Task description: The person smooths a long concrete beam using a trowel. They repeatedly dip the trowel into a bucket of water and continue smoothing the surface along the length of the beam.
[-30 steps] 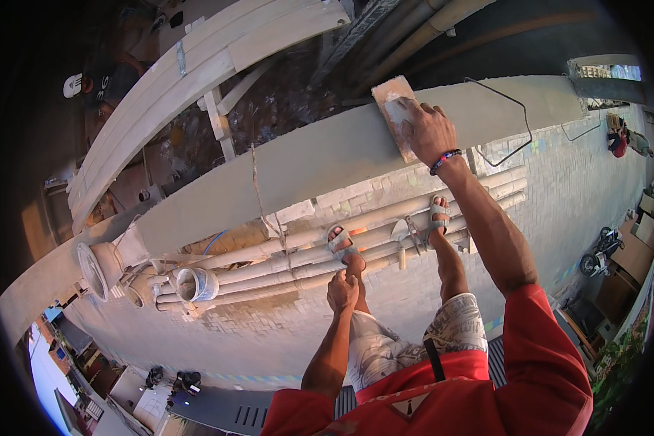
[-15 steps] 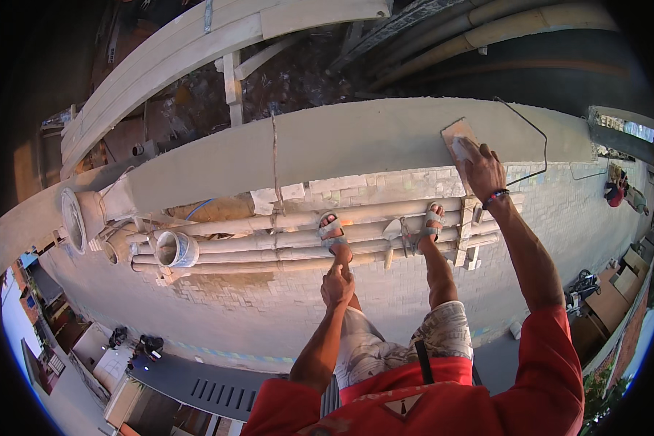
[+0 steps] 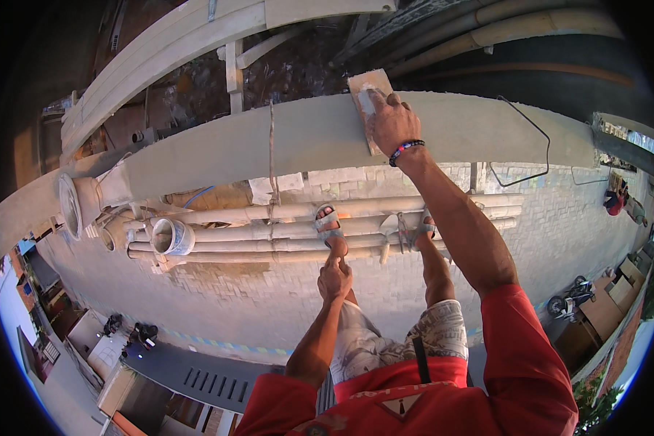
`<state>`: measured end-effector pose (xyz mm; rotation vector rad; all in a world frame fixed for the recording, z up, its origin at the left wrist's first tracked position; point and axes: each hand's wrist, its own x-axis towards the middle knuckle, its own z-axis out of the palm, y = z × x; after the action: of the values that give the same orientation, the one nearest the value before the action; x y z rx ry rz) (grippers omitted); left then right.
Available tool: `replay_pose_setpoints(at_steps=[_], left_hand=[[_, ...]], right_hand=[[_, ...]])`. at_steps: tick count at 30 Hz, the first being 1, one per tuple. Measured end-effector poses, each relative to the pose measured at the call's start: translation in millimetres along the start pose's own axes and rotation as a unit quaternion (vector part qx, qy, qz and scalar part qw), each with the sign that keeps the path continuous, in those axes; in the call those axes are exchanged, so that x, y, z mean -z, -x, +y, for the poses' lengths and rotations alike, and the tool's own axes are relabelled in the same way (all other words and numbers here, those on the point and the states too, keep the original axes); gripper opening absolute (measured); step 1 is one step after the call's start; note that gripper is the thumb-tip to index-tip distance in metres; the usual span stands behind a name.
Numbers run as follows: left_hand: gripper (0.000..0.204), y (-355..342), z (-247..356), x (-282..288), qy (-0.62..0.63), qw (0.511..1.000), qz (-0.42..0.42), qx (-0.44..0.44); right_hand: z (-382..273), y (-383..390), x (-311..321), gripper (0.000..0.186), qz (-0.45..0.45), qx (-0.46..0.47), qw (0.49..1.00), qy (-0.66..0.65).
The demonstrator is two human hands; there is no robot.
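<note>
A flat wooden plastering float (image 3: 357,86) is gripped in my right hand (image 3: 394,125). It lies across the smooth grey plastered beam (image 3: 218,149), with its upper end reaching past the far edge. My left hand (image 3: 335,279) is closed low in front of my leg; whatever it may hold is hidden. Between my sandalled feet, a trowel-like tool (image 3: 391,223) rests on the bamboo poles (image 3: 258,235) below me. A bent metal rod (image 3: 548,150) hangs over the beam to the right of my right hand.
Left of my feet, a whitish bucket (image 3: 184,237) stands on the poles. A second round container (image 3: 70,206) sits beside the beam. A thin cord (image 3: 272,152) crosses the beam. Far below are paving (image 3: 269,309), a motorbike (image 3: 572,296) and another person (image 3: 616,202) at right.
My right hand has carried the float left and farther out along the beam, turning it more upright. The left hand stays closed and nearly in place.
</note>
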<state>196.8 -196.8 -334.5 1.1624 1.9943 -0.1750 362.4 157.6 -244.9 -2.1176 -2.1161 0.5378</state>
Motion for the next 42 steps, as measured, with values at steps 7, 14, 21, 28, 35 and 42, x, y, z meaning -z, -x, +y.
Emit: replay_pose_setpoints(at_steps=[7,14,21,28,35,42], left_hand=[[0.037,2.9,-2.7,-0.2,0.025,0.999,-0.002,0.021],[0.037,2.5,-2.9,-4.9,0.029,0.999,0.023,0.004],[0.034,-1.6,3.3,-10.5,0.013,0.998,0.049,-0.022],[0.046,-3.9,-11.5,-20.0,0.062,0.998,-0.009,0.018],[0.049,1.2,-0.3,-8.1,0.061,0.997,-0.032,0.021],[0.049,0.4,7.4,2.2,0.060,0.998,-0.021,0.008]], right_hand=[[107.8,112.0,34.5,0.052,-0.070,-0.015,0.997,0.004],[30.9,46.0,47.2,0.046,0.036,0.032,0.998,-0.050],[-18.1,-12.0,-5.1,0.033,-0.032,0.014,0.999,-0.006],[36.6,125.2,9.3,0.049,-0.155,0.074,0.985,0.001],[15.9,15.3,31.1,0.048,-0.011,0.036,0.999,-0.031],[-53.7,8.3,-15.2,0.038,-0.111,0.010,0.994,-0.007]])
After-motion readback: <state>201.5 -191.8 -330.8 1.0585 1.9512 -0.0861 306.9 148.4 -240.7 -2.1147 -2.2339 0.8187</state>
